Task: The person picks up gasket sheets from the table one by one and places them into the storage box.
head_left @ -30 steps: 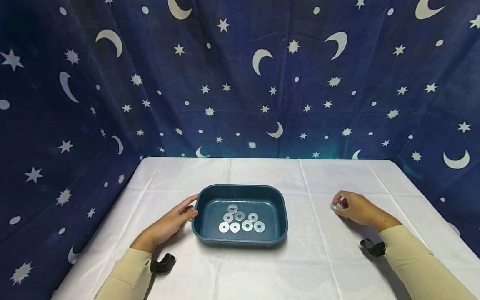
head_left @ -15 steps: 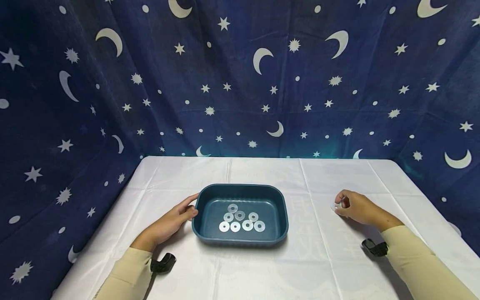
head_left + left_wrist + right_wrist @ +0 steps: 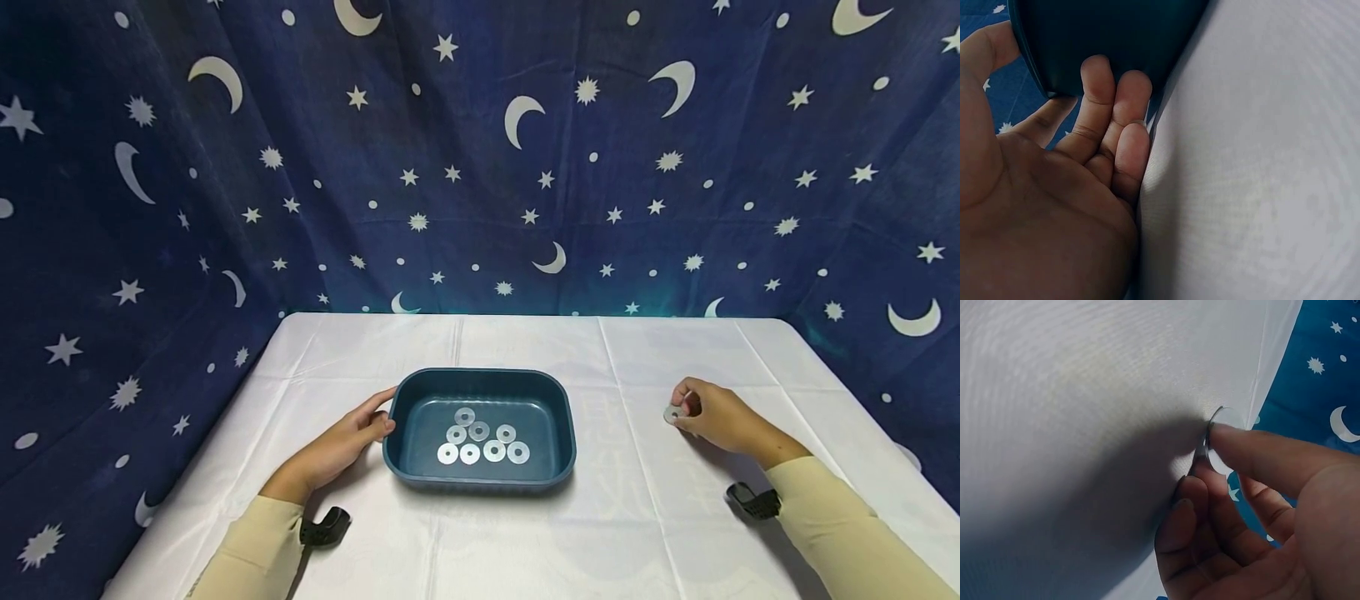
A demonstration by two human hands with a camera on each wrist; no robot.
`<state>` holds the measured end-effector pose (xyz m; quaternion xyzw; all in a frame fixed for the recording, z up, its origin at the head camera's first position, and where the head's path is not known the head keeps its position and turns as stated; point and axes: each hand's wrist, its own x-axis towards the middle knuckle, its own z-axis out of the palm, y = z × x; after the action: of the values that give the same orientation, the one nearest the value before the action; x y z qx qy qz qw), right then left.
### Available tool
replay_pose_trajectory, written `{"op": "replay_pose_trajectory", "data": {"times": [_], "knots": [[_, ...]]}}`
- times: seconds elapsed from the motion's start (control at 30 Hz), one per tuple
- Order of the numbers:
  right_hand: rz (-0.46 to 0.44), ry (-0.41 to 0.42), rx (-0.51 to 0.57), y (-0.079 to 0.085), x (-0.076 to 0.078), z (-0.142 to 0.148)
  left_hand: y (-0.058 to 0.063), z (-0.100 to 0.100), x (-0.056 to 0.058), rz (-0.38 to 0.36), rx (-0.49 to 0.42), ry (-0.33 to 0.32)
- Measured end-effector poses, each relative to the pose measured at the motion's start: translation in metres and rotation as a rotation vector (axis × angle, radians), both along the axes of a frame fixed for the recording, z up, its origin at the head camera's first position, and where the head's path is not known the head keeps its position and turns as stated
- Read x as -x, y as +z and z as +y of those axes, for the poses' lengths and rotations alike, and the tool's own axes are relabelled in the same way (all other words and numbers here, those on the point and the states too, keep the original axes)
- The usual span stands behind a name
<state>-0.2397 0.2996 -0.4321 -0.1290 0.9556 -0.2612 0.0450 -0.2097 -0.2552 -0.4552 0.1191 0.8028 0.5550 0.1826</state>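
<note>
Between thumb and fingers of my right hand [image 3: 720,414], a flat metal washer [image 3: 672,414] is pinched at the right of the table. In the right wrist view the washer [image 3: 1217,447] stands nearly edge-on close to the white cloth, partly covered by the fingers. My left hand [image 3: 345,437] rests against the left side of a dark teal rectangular box [image 3: 480,482]. The left wrist view shows several fingertips [image 3: 1097,72] touching the box's outer wall, with the thumb at its rim. Inside the box, several similar washers [image 3: 478,431] lie flat.
A white cloth [image 3: 600,533] with fold lines covers the table. Dark blue curtains [image 3: 465,167] with moons and stars hang behind and to the sides. Black wrist devices [image 3: 326,527] sit below both wrists.
My right hand stays in nearly the same place. The washer in its fingers has turned slightly and shifted a little. My left hand, the box and the washers inside show no clear movement.
</note>
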Motion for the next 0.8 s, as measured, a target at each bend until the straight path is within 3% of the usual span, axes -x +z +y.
{"op": "replay_pose_trajectory", "data": {"times": [0.43, 0.8], "knots": [[-0.026, 0.017, 0.009, 0.007, -0.001, -0.01, -0.001, -0.001, 0.001, 0.009, -0.004, 0.002], [0.021, 0.021, 0.041, 0.012, -0.001, -0.021, -0.001, -0.003, 0.001, 0.026, 0.004, -0.016]]}}
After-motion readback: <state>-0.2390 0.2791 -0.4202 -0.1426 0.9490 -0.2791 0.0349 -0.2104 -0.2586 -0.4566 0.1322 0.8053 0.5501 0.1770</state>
